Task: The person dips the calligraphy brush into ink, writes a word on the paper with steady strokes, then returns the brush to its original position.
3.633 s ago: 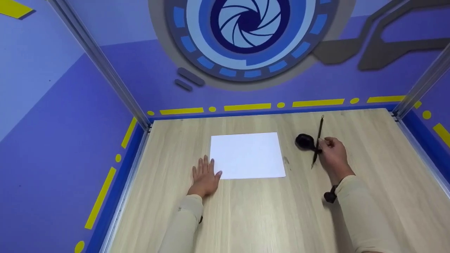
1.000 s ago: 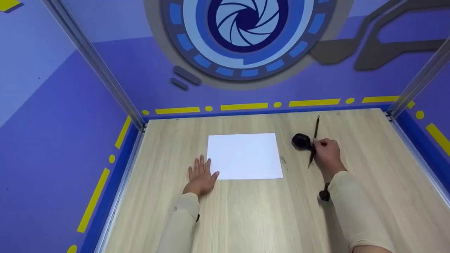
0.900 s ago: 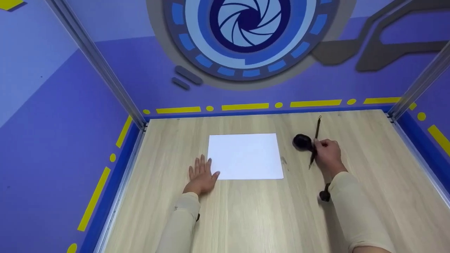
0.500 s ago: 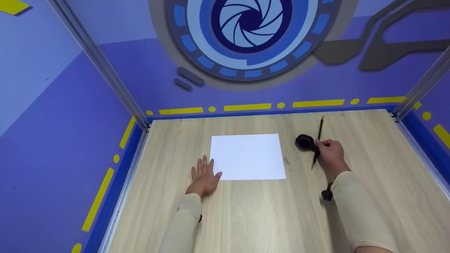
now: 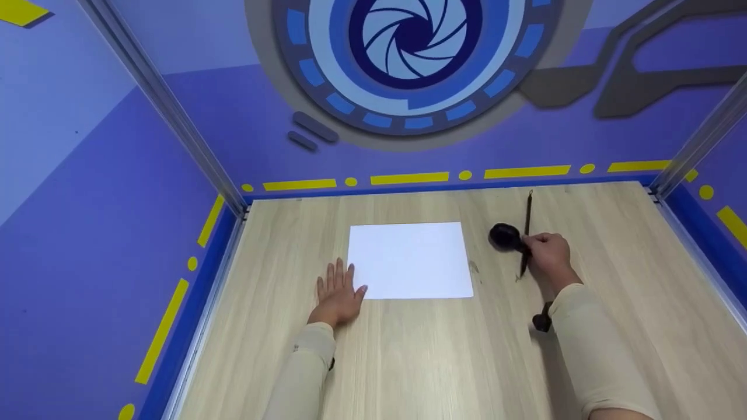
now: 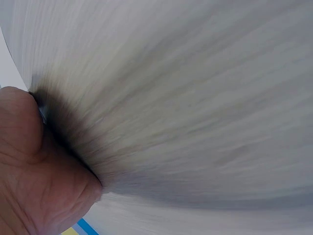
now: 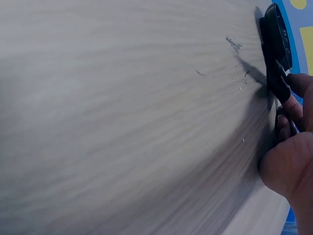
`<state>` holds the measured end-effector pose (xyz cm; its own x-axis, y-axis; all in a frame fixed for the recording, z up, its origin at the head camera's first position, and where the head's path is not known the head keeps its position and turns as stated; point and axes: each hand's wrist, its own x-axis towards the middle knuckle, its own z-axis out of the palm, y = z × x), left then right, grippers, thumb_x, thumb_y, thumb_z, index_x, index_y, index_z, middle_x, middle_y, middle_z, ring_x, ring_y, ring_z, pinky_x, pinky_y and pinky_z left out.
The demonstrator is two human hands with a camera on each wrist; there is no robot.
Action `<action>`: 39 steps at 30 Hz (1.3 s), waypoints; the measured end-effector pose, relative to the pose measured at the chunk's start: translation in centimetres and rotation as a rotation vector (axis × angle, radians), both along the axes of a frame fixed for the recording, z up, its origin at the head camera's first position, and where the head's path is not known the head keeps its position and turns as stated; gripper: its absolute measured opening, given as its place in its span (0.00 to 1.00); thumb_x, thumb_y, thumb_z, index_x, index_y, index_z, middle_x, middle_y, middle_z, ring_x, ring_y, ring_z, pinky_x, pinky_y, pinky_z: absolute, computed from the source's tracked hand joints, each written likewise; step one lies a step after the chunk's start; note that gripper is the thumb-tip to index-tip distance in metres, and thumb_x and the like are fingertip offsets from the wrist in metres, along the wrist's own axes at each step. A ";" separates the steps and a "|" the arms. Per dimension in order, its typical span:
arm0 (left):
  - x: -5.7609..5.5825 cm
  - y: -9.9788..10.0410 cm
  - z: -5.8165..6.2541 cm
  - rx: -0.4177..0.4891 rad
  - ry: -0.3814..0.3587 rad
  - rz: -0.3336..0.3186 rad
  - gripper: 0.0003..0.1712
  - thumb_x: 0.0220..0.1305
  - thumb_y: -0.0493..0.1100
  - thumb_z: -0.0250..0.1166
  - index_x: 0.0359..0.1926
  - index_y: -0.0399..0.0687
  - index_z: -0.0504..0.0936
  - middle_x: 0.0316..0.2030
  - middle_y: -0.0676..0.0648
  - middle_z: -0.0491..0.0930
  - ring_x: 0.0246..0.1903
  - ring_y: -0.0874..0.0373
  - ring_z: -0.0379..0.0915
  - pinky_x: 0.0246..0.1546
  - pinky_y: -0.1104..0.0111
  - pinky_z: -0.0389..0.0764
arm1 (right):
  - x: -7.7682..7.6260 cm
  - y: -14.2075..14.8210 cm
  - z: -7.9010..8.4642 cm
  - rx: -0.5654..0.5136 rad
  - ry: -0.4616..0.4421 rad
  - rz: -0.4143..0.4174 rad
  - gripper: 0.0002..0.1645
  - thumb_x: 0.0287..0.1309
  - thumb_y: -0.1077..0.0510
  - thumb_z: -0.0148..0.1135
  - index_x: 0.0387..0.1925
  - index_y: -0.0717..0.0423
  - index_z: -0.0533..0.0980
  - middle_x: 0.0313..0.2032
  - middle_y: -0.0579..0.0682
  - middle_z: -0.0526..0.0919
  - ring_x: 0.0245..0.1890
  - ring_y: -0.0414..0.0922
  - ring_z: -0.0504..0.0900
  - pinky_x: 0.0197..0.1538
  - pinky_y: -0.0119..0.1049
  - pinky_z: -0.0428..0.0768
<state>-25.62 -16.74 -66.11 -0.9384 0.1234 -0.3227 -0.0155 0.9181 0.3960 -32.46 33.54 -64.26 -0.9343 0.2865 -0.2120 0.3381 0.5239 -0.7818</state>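
A white sheet of paper (image 5: 411, 261) lies flat on the wooden table. My left hand (image 5: 338, 300) rests palm down with spread fingers at its lower left, thumb at the paper's corner. To the right of the sheet, my right hand (image 5: 550, 254) pinches a thin dark writing brush (image 5: 529, 213) with a loop at its far end; the pointed tip faces toward me. Close by the fingers is a round black dish (image 5: 504, 237) with a short handle, partly hidden by brush and fingers. The right wrist view shows the dish (image 7: 278, 36) beyond the thumb; whether the hand touches it I cannot tell.
Small dark marks (image 7: 234, 44) dot the table (image 5: 408, 361) between paper and dish. A purple back wall (image 5: 204, 116) and side walls with metal corner posts (image 5: 157, 99) enclose the table. A black wrist device (image 5: 543, 319) hangs beneath the right sleeve.
The brush's looped end has swung slightly left, so the brush stands straighter in view. Left hand, paper and dish keep their places; the head view shifts a little.
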 end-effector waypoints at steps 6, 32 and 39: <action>0.0 0.2 -0.1 -0.012 0.013 0.005 0.44 0.84 0.67 0.40 0.88 0.54 0.39 0.88 0.43 0.23 0.87 0.41 0.17 0.85 0.38 0.27 | -0.2 0.3 0.1 -0.046 -0.007 -0.013 0.32 0.79 0.44 0.54 0.62 0.67 0.81 0.65 0.67 0.77 0.68 0.64 0.75 0.66 0.50 0.77; 0.2 -0.2 -0.1 0.018 0.028 0.018 0.44 0.84 0.66 0.41 0.88 0.53 0.41 0.88 0.42 0.26 0.87 0.40 0.18 0.85 0.38 0.27 | 1.1 0.1 1.8 -0.799 0.155 -0.412 0.15 0.73 0.53 0.67 0.29 0.53 0.86 0.28 0.38 0.83 0.40 0.39 0.77 0.51 0.31 0.77; 0.4 -0.1 0.0 0.020 0.025 0.005 0.44 0.84 0.66 0.40 0.88 0.53 0.41 0.88 0.42 0.25 0.87 0.40 0.18 0.85 0.37 0.27 | 2.4 0.7 2.0 -1.189 0.287 -0.557 0.07 0.67 0.62 0.73 0.30 0.59 0.86 0.28 0.44 0.85 0.36 0.39 0.82 0.44 0.29 0.83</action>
<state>-25.23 -16.84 -66.12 -0.9468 0.1253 -0.2964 -0.0095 0.9097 0.4151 -30.08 34.24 -62.25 -0.8076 0.4204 -0.4137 0.0311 -0.6701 -0.7416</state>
